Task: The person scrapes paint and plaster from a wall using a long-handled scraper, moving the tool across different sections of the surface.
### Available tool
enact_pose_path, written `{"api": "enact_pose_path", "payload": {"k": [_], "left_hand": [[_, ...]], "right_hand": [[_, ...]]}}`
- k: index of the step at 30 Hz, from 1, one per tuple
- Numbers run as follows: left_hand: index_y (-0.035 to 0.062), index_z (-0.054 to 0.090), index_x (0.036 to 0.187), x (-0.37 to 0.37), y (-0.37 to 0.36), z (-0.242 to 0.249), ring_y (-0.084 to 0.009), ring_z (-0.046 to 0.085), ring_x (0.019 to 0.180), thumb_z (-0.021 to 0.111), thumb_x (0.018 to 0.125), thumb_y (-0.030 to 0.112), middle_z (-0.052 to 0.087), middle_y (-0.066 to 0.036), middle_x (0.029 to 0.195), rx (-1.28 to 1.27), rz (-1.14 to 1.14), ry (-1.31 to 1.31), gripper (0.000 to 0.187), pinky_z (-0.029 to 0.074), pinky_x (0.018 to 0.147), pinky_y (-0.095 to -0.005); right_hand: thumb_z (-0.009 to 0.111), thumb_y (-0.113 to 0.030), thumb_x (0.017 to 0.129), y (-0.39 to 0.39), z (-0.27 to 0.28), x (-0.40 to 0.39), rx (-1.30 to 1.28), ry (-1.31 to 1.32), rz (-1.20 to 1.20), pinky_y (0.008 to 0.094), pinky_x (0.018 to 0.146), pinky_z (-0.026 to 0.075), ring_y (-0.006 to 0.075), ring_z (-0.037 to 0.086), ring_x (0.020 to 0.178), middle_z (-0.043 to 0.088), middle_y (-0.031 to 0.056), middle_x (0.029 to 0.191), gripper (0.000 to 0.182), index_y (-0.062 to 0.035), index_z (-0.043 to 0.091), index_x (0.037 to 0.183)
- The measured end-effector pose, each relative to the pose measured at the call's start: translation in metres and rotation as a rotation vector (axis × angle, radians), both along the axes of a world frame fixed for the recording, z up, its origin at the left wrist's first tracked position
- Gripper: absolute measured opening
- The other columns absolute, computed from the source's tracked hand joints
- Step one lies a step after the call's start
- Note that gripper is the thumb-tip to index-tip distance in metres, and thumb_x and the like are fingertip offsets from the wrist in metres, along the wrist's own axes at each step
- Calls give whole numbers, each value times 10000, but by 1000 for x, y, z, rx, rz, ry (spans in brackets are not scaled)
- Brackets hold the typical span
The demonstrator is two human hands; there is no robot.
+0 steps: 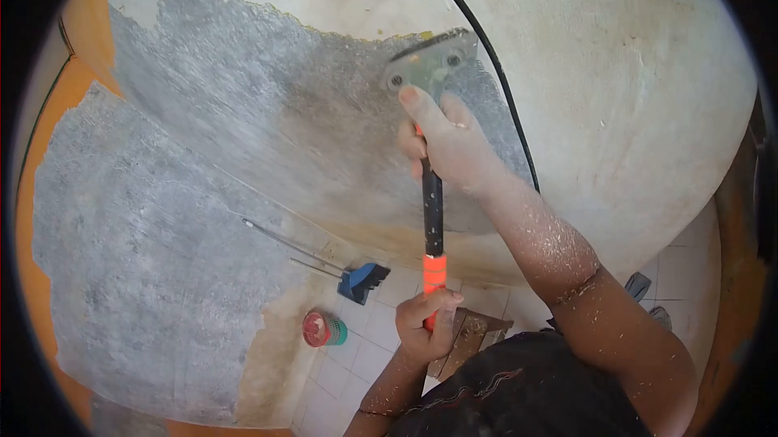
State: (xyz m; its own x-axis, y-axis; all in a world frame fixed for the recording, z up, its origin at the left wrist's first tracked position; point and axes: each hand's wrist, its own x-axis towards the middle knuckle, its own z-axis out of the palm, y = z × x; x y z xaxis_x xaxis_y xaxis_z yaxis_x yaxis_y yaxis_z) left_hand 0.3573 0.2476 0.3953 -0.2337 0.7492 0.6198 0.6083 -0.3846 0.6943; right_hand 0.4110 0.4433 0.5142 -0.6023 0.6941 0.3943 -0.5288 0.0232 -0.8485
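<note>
A wall scraper with a black and orange handle (433, 214) reaches up from my body to the wall. My right hand (450, 137) is wrapped round the handle just below the head, thumb lying along it. My left hand (427, 323) grips the orange lower end. The wide scraper head (429, 62), with two screws showing, lies against the wall (608, 56) where off-white paint meets a rough bare grey patch (267, 80). Pale flakes cover my right forearm.
A black cable (494, 48) hangs close to the right of the scraper head. Below are a blue broom or dustpan (362, 281), a red and green basket (324, 329), a wooden stool (463, 344) and footwear (639, 285) on white floor tiles. Another scraped wall (162, 250) stands left.
</note>
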Motion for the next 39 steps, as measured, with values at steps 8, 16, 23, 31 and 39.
{"api": "enact_pose_path", "payload": {"k": [8,16,23,31,39], "left_hand": [[-11,580,868,27,-12,-40,-91,510,534,507,823,-26,571,-64,660,-169,-62,-90,87,402,490,-229],[-15,593,807,17,8,5,-132,551,558,475,815,-46,610,-101,704,-41,-76,59,122,440,529,-244],[5,599,858,37,-20,-32,-173,620,617,494,784,-37,631,-112,744,-423,-103,-126,135,492,591,-269],[-1,612,854,10,-8,10,-115,560,575,518,815,-2,620,-91,695,-127,5,-6,101,433,526,-241],[19,628,883,22,-18,-18,-121,570,578,542,808,-31,621,-94,695,-247,-24,-50,126,441,551,-237]], "right_hand": [[413,-481,899,-7,-53,14,-115,-120,-24,220,425,374,84,444,418,410,-17,490,452,-99,444,658],[384,-493,909,5,-3,12,91,-17,-23,215,465,363,84,431,420,414,-22,497,468,-132,408,612],[397,-482,908,-8,-73,13,-89,-114,46,218,443,367,78,441,432,406,-14,498,481,-114,422,600],[398,-466,911,-4,-18,3,-41,49,-20,212,443,353,92,444,415,406,-7,484,475,-111,428,597],[418,-482,902,-8,-61,12,-116,-42,-30,222,432,384,91,458,414,420,-11,497,444,-108,413,662]]}}
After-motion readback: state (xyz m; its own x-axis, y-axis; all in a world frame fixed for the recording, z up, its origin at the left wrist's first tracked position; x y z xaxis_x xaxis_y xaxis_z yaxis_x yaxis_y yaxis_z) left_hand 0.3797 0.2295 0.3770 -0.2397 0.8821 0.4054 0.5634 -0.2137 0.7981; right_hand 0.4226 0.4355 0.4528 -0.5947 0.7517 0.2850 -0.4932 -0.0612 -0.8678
